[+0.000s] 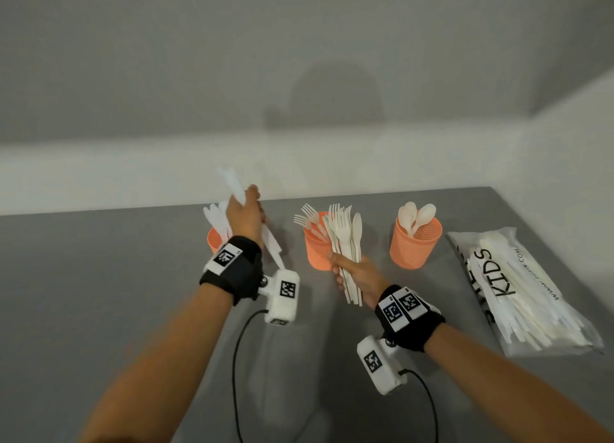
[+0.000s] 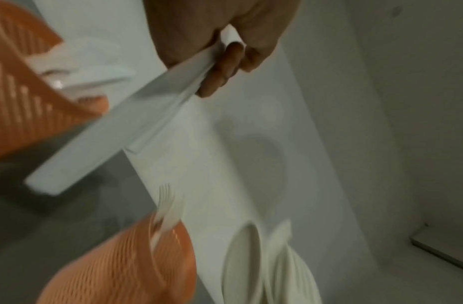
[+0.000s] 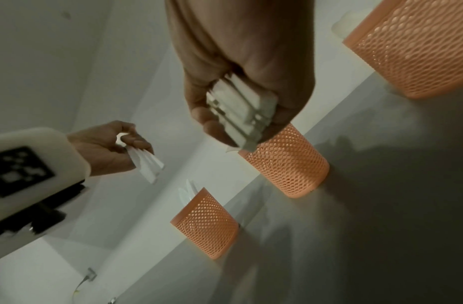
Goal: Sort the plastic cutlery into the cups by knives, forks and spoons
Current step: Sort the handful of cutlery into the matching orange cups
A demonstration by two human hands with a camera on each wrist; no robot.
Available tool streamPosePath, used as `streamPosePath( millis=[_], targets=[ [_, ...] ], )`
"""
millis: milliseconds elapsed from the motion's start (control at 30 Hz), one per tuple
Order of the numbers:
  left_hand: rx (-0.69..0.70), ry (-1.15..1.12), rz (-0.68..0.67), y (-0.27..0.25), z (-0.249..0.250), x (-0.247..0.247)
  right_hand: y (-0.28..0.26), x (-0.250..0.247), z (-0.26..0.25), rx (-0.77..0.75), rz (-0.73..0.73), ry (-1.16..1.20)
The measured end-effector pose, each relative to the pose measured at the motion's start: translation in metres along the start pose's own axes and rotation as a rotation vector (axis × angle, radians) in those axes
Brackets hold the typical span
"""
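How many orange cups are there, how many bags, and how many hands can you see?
Orange cups: 3, the left cup, middle cup, right cup
Bags: 1, the bag
Hands: 2, the left hand, right hand
Total: 6
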State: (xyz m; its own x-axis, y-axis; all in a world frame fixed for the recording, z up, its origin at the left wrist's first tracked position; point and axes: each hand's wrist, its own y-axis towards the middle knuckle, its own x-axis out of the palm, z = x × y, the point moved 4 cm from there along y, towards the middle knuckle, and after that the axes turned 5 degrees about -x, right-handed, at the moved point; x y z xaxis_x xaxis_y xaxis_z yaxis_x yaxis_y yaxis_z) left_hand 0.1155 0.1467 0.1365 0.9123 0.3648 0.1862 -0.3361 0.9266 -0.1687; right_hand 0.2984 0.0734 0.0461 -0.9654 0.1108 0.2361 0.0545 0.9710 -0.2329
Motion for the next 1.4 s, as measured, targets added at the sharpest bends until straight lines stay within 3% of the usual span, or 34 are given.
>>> streamPosePath(
  millis=[133,300,633,767,933,1000,1067,1167,1233,1300,1400],
  targets=[
    [0.088,-0.058,0.163,0.027,0.036,-0.029,0.001,0.001,0.001,-0.031,0.018,-0.062],
    [0.222,0.038,0.213,0.060,0.055,-0.049,-0.004,0.000,-0.001,-0.043,0.050,-0.117],
    [0.171,0.352,0.100,0.090,-0.035,-0.067,-0.004,-0.011,0.003,-0.009,0.104,-0.125],
    [0.201,0.506,0.097,0.087,-0.044,-0.071,-0.003,-0.007,0.005,0.000,0.091,-0.130],
    [0.560,0.609,0.200,0.063,-0.013,-0.071,-0.004,0.000,0.004,-0.022,0.075,-0.163],
    [0.602,0.473,0.123,0.037,0.000,-0.060,-0.005,0.005,0.004,-0.031,0.073,-0.153],
    [0.469,0.355,-0.066,0.010,-0.001,-0.043,-0.006,0.010,0.004,-0.059,0.062,-0.154],
    [0.136,0.397,-0.515,-0.023,-0.033,-0.010,-0.009,0.023,0.000,-0.111,0.024,-0.171],
    [-0.076,0.322,-0.733,-0.044,-0.053,0.004,-0.013,0.032,-0.003,-0.120,-0.045,-0.185],
    [-0.157,0.245,-0.838,-0.059,-0.062,0.015,-0.018,0.041,-0.005,-0.099,-0.173,-0.209],
    [-0.183,0.170,-0.761,-0.072,-0.056,0.024,-0.029,0.048,-0.006,0.056,-0.344,-0.167]
  ],
)
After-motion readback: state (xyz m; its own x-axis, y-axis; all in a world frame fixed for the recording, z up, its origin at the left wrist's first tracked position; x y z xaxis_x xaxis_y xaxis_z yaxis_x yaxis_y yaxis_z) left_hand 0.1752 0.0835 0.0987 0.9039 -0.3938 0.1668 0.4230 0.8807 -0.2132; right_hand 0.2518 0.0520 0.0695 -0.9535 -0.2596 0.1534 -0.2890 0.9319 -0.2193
